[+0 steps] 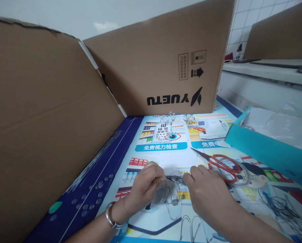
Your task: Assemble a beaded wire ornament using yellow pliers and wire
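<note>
My left hand [149,179], with a silver bangle on its wrist, is closed in a pinch on thin wire near the jaws of the pliers. My right hand [209,187] is closed around the pliers [175,179], whose handles are hidden in the palm. The metal jaws point left and meet the wire at my left fingertips. Below the jaws hangs a loose tangle of thin wire with clear beads [175,201]. Red-handled scissors [224,165] lie just beyond my right hand, their dark blades pointing left, beside a coil of wire [247,177].
Loose clear beads [91,206] and thin straight wires [95,160] lie on the left. Bent metal hooks [191,226] are at the front, with more wire [285,209] at right. A teal box [267,148] stands right. Cardboard panels [130,74] wall the back and left, beaded pieces [168,118] before them.
</note>
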`<move>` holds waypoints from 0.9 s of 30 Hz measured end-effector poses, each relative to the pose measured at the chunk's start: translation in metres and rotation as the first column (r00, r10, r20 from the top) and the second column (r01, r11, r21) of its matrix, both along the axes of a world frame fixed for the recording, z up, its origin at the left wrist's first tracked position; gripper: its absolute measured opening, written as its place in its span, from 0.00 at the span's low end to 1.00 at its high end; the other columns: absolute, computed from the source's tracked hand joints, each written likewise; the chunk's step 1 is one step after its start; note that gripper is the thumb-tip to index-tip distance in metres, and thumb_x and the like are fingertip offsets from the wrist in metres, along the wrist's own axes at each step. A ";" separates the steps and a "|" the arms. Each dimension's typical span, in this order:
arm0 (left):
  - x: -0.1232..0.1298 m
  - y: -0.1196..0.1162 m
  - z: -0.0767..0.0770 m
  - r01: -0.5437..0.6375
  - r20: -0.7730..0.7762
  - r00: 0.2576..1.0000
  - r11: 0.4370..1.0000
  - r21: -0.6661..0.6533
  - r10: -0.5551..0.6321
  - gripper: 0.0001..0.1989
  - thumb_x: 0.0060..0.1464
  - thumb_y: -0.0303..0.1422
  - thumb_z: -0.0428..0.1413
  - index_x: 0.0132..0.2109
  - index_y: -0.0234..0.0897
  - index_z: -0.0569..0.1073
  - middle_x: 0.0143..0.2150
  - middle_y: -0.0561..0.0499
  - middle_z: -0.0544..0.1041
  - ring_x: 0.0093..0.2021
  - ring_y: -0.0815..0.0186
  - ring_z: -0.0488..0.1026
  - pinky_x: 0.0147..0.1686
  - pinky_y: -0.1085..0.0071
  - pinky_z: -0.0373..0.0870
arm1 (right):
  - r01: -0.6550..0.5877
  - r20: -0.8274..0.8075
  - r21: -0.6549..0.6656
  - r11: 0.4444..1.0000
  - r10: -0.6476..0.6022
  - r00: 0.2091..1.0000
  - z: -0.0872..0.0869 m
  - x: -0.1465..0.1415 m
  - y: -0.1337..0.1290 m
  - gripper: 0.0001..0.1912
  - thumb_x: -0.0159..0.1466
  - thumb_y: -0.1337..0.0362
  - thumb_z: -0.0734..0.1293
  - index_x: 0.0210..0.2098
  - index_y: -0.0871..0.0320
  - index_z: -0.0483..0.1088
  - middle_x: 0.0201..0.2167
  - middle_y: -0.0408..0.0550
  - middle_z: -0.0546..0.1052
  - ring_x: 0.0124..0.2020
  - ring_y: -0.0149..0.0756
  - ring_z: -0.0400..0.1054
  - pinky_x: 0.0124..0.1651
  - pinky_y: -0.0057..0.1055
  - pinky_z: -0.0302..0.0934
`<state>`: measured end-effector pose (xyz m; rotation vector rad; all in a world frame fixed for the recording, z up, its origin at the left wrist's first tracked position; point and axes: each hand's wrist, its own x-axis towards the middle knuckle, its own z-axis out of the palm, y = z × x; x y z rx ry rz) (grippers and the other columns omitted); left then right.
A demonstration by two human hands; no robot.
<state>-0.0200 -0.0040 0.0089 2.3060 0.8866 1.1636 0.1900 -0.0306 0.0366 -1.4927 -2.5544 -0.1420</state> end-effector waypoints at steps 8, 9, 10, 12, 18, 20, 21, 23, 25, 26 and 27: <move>0.001 0.000 0.001 -0.003 -0.006 1.000 1.000 0.005 0.003 0.06 0.57 0.23 0.48 0.35 0.36 0.67 0.29 0.49 0.69 0.32 0.66 0.64 0.34 0.67 0.63 | -0.005 0.001 0.002 1.000 0.005 1.000 0.002 0.000 0.001 0.12 0.50 0.76 0.58 0.30 0.55 0.65 0.28 0.47 0.68 0.31 0.40 0.59 0.28 0.33 0.41; 0.001 0.000 0.001 -0.002 -0.008 1.000 1.000 0.004 0.002 0.06 0.57 0.23 0.48 0.35 0.36 0.67 0.29 0.49 0.69 0.32 0.66 0.64 0.34 0.67 0.63 | -0.005 0.001 0.002 1.000 0.005 1.000 0.003 0.000 0.001 0.12 0.50 0.76 0.58 0.30 0.55 0.65 0.28 0.47 0.68 0.31 0.40 0.59 0.28 0.33 0.41; 0.000 0.000 0.001 -0.002 -0.009 1.000 1.000 0.003 0.002 0.06 0.57 0.23 0.48 0.35 0.36 0.67 0.29 0.49 0.69 0.32 0.66 0.64 0.34 0.67 0.63 | -0.005 0.000 0.002 1.000 0.005 1.000 0.003 0.000 0.001 0.12 0.50 0.77 0.58 0.30 0.56 0.65 0.29 0.47 0.68 0.31 0.40 0.59 0.28 0.33 0.41; 0.000 -0.001 0.001 -0.003 -0.006 1.000 1.000 0.000 0.003 0.06 0.57 0.23 0.48 0.35 0.36 0.67 0.29 0.49 0.69 0.32 0.66 0.64 0.34 0.66 0.63 | -0.002 0.002 0.001 1.000 0.002 1.000 0.003 0.000 0.000 0.12 0.50 0.77 0.58 0.30 0.56 0.65 0.29 0.47 0.68 0.32 0.40 0.59 0.29 0.33 0.41; 0.001 -0.001 0.002 0.001 -0.006 1.000 1.000 0.004 -0.001 0.06 0.56 0.22 0.48 0.35 0.36 0.67 0.29 0.50 0.69 0.31 0.66 0.64 0.33 0.67 0.62 | -0.006 0.005 -0.009 1.000 0.006 1.000 0.003 0.000 -0.001 0.12 0.50 0.76 0.59 0.31 0.55 0.65 0.29 0.47 0.68 0.32 0.41 0.59 0.28 0.34 0.41; 0.001 -0.001 0.002 -0.003 -0.014 1.000 1.000 0.002 0.003 0.06 0.56 0.22 0.48 0.35 0.36 0.67 0.29 0.50 0.69 0.32 0.66 0.64 0.34 0.67 0.62 | -0.008 0.002 -0.011 1.000 0.008 1.000 0.003 0.001 0.000 0.12 0.50 0.76 0.59 0.31 0.55 0.65 0.29 0.47 0.68 0.32 0.41 0.59 0.28 0.34 0.42; 0.001 -0.001 0.002 -0.004 -0.019 1.000 1.000 -0.001 0.004 0.06 0.56 0.23 0.48 0.35 0.36 0.67 0.29 0.50 0.69 0.32 0.66 0.64 0.34 0.67 0.62 | -0.007 0.001 -0.012 1.000 0.007 1.000 0.003 0.001 0.000 0.12 0.50 0.76 0.59 0.31 0.55 0.65 0.29 0.47 0.68 0.32 0.41 0.59 0.29 0.34 0.42; 0.001 0.000 0.002 -0.011 -0.026 1.000 1.000 -0.007 0.011 0.05 0.56 0.23 0.48 0.35 0.36 0.67 0.29 0.50 0.69 0.32 0.66 0.64 0.34 0.67 0.62 | -0.003 -0.007 -0.017 1.000 0.003 1.000 0.002 0.002 0.001 0.11 0.51 0.76 0.59 0.30 0.55 0.65 0.29 0.47 0.68 0.32 0.40 0.59 0.29 0.34 0.43; 0.001 0.000 0.003 -0.034 -0.029 0.999 0.999 -0.016 0.033 0.04 0.57 0.24 0.49 0.35 0.36 0.66 0.29 0.50 0.69 0.32 0.66 0.64 0.34 0.67 0.62 | 0.005 -0.035 -0.043 0.999 -0.006 0.999 0.001 0.002 0.003 0.09 0.53 0.75 0.59 0.31 0.55 0.65 0.30 0.47 0.68 0.33 0.40 0.59 0.30 0.33 0.45; 0.000 0.000 0.003 -0.049 -0.030 0.998 0.999 -0.023 0.049 0.04 0.57 0.25 0.49 0.35 0.36 0.66 0.30 0.50 0.69 0.32 0.66 0.64 0.34 0.68 0.62 | 0.012 -0.058 -0.060 0.998 -0.016 0.998 0.000 0.002 0.004 0.08 0.54 0.74 0.60 0.31 0.56 0.65 0.30 0.46 0.68 0.34 0.39 0.60 0.31 0.33 0.46; 0.000 0.000 0.003 -0.067 -0.030 0.997 0.997 -0.031 0.066 0.03 0.57 0.25 0.49 0.35 0.36 0.66 0.30 0.49 0.68 0.32 0.66 0.64 0.34 0.68 0.62 | 0.022 -0.086 -0.077 0.997 -0.029 0.996 -0.001 0.003 0.006 0.07 0.55 0.72 0.60 0.31 0.56 0.66 0.31 0.46 0.68 0.35 0.39 0.60 0.32 0.33 0.47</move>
